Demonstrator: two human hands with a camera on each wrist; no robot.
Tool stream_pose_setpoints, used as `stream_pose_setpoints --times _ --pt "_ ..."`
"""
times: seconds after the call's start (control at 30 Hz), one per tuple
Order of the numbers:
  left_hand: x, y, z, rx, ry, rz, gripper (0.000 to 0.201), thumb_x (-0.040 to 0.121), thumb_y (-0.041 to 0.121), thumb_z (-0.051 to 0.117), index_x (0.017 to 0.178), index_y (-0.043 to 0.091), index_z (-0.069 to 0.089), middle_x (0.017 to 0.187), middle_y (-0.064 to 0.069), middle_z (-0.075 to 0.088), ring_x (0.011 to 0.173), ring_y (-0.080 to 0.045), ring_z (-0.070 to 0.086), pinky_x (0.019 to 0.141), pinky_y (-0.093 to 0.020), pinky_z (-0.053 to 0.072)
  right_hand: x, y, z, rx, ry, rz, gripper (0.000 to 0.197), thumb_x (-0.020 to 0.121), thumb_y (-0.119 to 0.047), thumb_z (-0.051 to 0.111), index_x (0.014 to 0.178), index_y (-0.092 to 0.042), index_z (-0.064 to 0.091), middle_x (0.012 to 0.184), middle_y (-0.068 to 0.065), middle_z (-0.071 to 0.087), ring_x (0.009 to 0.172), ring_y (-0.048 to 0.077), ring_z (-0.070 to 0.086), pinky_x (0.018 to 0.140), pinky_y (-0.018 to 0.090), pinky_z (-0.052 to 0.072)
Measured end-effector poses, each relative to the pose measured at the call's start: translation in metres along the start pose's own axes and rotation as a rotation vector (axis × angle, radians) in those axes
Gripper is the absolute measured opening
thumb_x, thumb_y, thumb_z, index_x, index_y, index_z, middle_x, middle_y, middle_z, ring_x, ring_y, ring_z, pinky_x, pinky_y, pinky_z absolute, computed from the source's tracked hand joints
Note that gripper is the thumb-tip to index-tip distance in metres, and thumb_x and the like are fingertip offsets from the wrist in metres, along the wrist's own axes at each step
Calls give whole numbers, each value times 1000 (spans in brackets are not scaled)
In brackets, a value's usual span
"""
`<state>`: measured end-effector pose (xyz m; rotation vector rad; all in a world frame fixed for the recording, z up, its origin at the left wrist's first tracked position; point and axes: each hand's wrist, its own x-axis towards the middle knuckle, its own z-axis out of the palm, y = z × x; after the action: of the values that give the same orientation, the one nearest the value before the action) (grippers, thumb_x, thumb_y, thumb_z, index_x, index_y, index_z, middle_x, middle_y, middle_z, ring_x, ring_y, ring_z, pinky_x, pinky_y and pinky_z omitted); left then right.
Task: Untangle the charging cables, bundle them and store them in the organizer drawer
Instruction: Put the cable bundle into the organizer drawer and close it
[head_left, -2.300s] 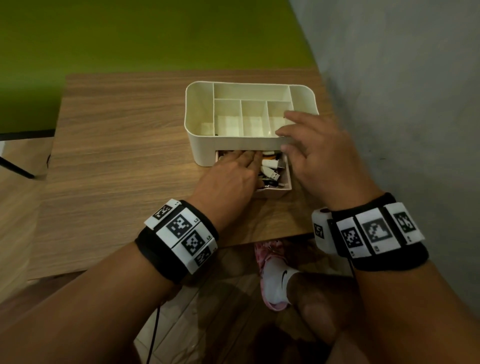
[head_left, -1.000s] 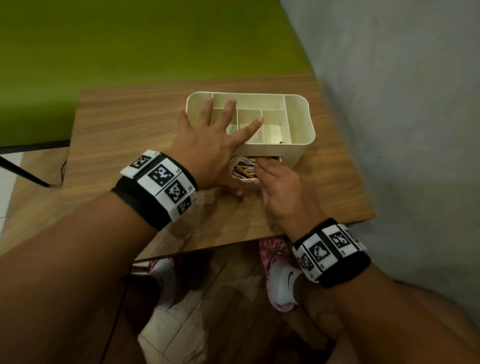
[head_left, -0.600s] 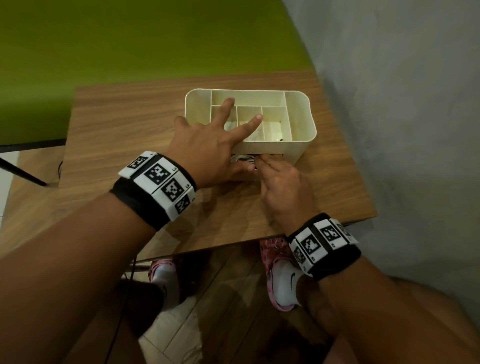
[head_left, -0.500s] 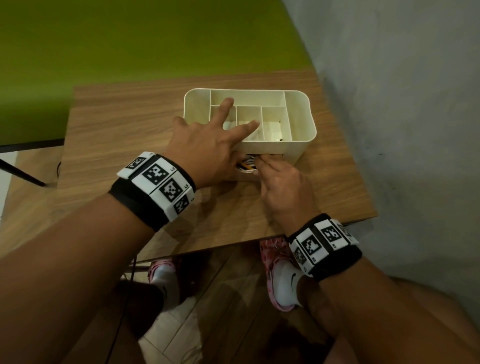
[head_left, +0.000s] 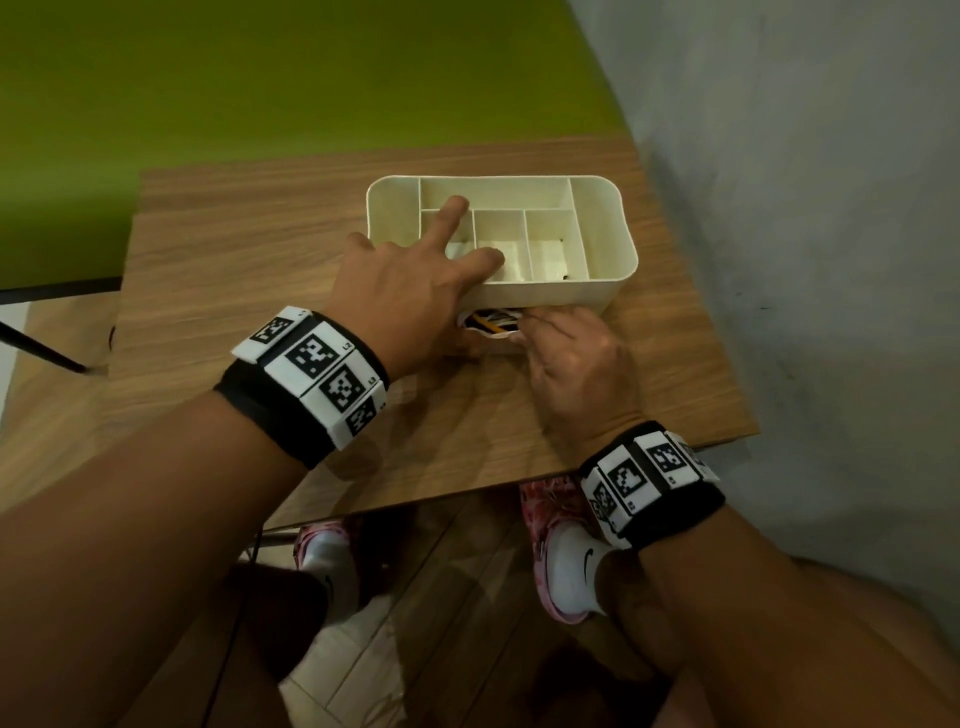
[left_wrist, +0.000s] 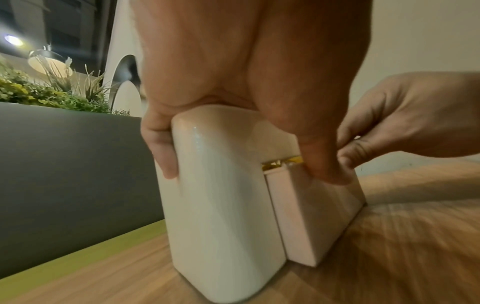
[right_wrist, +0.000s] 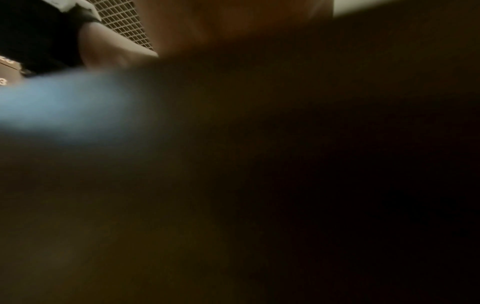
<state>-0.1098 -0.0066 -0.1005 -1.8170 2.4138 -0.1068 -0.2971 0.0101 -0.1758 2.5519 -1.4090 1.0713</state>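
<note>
Markings come first: both wrist bands (head_left: 311, 382) carry black-and-white square codes with tiny labels, "L2" and "L3" legible on the left one; white socks (head_left: 574, 564) under the table (head_left: 234, 249) bear a dark swoosh. Organizer (head_left: 605, 228), cream, lies with its long axis left to right, its drawer (left_wrist: 311, 216) facing the person, only slightly out. Charging cables (head_left: 491, 322) show coiled in the gap, white, black and yellow strands. Left hand (head_left: 410, 296) clasps the organizer's near-left corner, fingers spread over the compartments, thumb on the drawer front. Right hand (head_left: 574, 358) rests on the table, fingertips at the drawer opening; whether they pinch anything I cannot tell. Right wrist view is dark.
</note>
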Motion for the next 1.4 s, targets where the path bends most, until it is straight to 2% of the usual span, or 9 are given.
stream_pose_setpoints --times 0.17,0.33,0.4,0.57,0.7,0.87,1.07,1.27,1.4 --pt "1 3 3 -10 34 -3 45 92 58 51 128 37 35 160 -9 12 76 -39 65 78 -53 44 1 9 0 -55 -10 -52 16 94 -15 63 88 -5 74 91 6 74 74 28 57 72 33 43" --pt "2 2 3 -18 40 -3 42 95 45 54 130 36 34 160 -10 13 77 -39 65 80 -56 47 11 -1 -27 21 92 40 16 84 -12 74 82 -2 62 92 15 58 76 23 54 64 31 51" --pt "3 2 2 -15 37 -8 43 94 45 55 131 35 34 160 -10 12 79 -40 65 81 -56 47 21 -4 -40 -24 69 72 26 78 -18 80 92 -5 63 104 17 54 89 25 52 74 31 49" --pt "2 4 1 -11 21 -15 48 92 51 54 133 36 33 161 -9 11 85 -42 65 81 -56 46 39 7 -42 -322 -374 245 78 70 -47 82 140 -35 47 162 8 17 145 34 22 109 58 25" --pt "3 5 3 -14 30 -21 43 94 47 54 130 36 34 161 -9 11 80 -40 65 78 -53 44 48 9 -37 -292 -378 243 50 79 -38 77 122 -19 62 147 9 47 114 34 56 86 46 49" --pt "2 4 5 -1 49 -7 51 94 40 56 136 35 29 163 -7 6 78 -38 66 80 -53 45 47 9 -41 -359 -406 230 44 83 -50 69 111 -16 62 99 8 66 93 32 61 67 35 41" --pt "-5 -20 2 -71 120 -63 119 68 58 79 152 39 -3 165 0 -5 127 -43 38 95 -62 39 60 18 -47 -314 -492 254 47 83 -61 64 108 -21 68 97 4 70 95 30 60 73 34 37" --pt "6 -29 5 -33 130 42 142 51 77 75 152 35 -16 160 -12 -24 147 -38 -16 116 -56 -5 64 19 -49 -338 -497 220 48 83 -59 65 111 -20 70 100 4 68 96 26 60 80 36 34" --pt "32 -20 4 8 19 115 130 63 78 67 149 38 -22 161 -21 -13 146 -44 17 116 -64 9 59 17 -46 -426 -457 192 48 74 -56 75 110 -25 68 115 4 53 106 27 52 88 41 37"
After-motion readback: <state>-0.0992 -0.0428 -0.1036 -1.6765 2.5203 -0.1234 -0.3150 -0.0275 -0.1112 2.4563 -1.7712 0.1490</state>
